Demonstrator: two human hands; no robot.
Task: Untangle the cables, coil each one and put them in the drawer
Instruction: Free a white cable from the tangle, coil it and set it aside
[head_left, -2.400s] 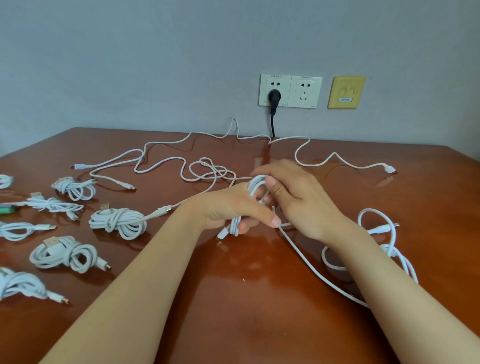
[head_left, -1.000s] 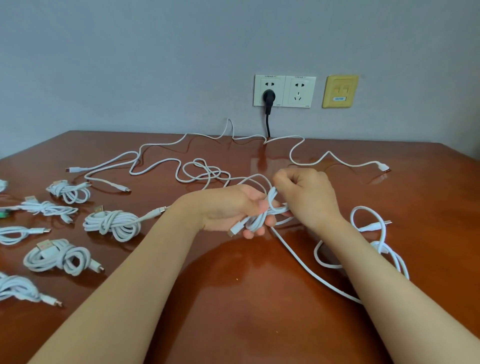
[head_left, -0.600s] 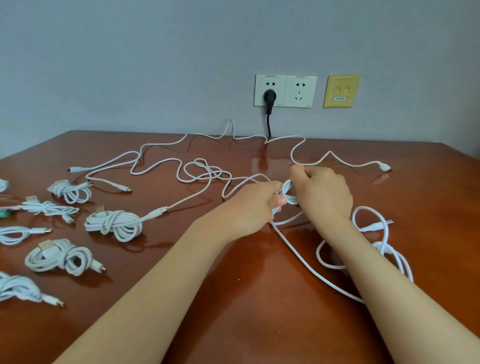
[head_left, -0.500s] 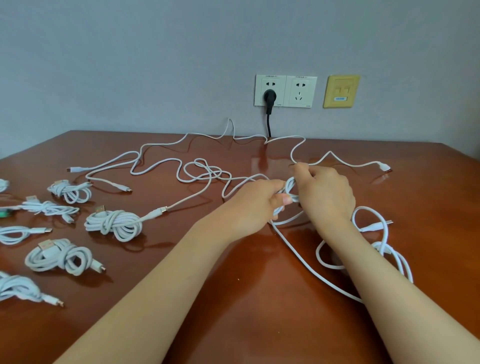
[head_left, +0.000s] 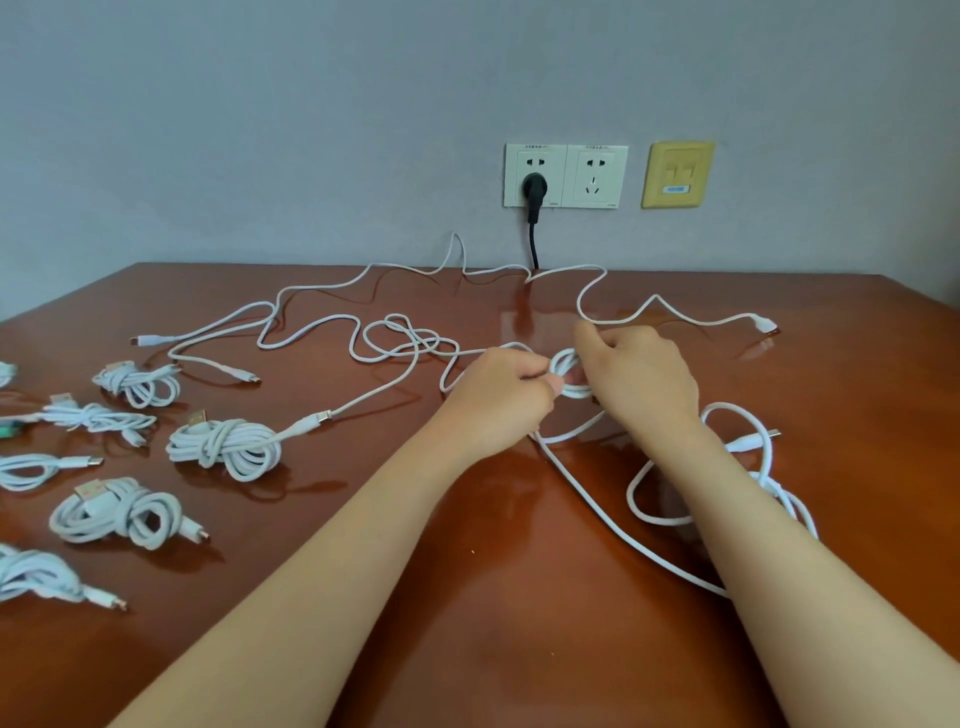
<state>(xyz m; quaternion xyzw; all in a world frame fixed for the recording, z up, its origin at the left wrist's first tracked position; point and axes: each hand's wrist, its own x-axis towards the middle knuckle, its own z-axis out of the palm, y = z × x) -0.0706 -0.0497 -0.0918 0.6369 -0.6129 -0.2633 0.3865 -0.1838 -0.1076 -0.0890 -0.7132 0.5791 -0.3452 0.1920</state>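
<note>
Above the centre of the glossy red-brown wooden table (head_left: 467, 597), a thin white charging cable (head_left: 566, 374) is held as a small coil between both hands.
Grip: the left hand (head_left: 498, 400) pinches the coil's left side with curled fingers; the right hand (head_left: 639, 384) grips its right side, curled over the loops. The uncoiled tail (head_left: 597, 499) leaves the coil's underside and runs toward the viewer and rightward, under the right forearm; the slack thus lies nearer the right hand, judged better placed to feed the next turn.

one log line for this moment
step: coiling | left hand: pinches white cable coil | right hand: grips same coil | finished bundles: on table
</note>
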